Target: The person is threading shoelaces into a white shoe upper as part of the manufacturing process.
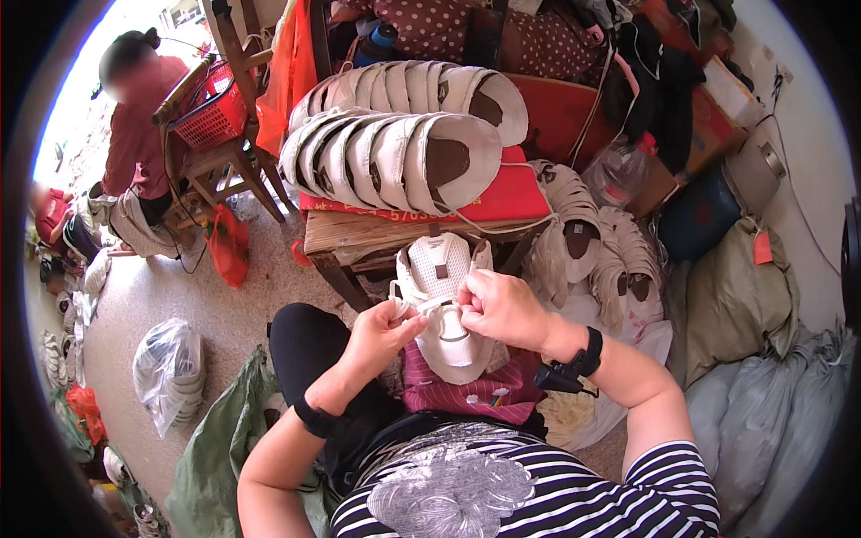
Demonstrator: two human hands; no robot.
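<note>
- The off-white shoe point(451, 350) sits at the person's lap, toe toward the body, resting against a burgundy striped cloth point(426, 394), just below the near edge of the surface.
- The left hand point(381, 330) is at the shoe's left side, its thumb and forefinger pinching a white lace point(401, 294).
- The right hand point(504, 307) is at the shoe's right side, fingers curled and thumb pressed in; whatever lies between its fingertips is hidden.
- Beyond the shoe, the wooden surface point(359, 238) has a red cover point(516, 199) and carries 2 nested rows of off-white shoe uppers point(448, 161), side by side.
- Right of the surface, more nested uppers point(574, 224) stand low down, near grey sacks point(767, 430).
- On the floor to the left, a clear plastic bag point(169, 368) with pale contents lies near a green sack point(215, 448).
- Farther left, a seated person in a dark red top point(148, 117) is beside a wooden chair point(247, 175) with a red basket point(215, 108).
</note>
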